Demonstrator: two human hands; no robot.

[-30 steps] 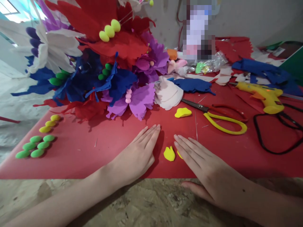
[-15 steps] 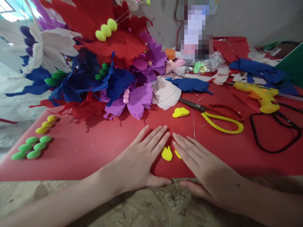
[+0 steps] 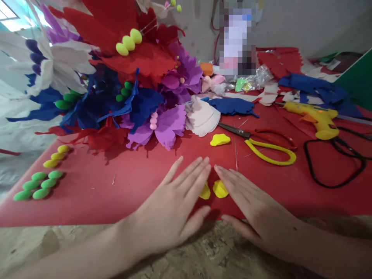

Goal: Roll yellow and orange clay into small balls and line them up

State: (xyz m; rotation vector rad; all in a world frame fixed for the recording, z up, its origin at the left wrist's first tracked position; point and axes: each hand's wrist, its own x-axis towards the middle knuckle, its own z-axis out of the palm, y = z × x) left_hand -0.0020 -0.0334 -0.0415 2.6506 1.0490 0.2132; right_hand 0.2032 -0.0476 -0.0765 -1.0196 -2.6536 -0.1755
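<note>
Red sheet [image 3: 122,193]: left hand [image 3: 171,209] and right hand [image 3: 250,205] lay flat, unclenched, grasping nothing, flanking two yellow pieces [image 3: 216,189] to corral them

Yellow-handled scissors [image 3: 261,147] are lying at two o'clock on the red sheet [image 3: 116,193], blades pointing toward eleven. A yellow glue gun [image 3: 315,116] is resting beyond them, its black cord [image 3: 334,170] looping nearby. Foam flowers [image 3: 130,89] are piling up at eleven o'clock. Green foam beads [image 3: 36,186] are sitting at nine.
</note>
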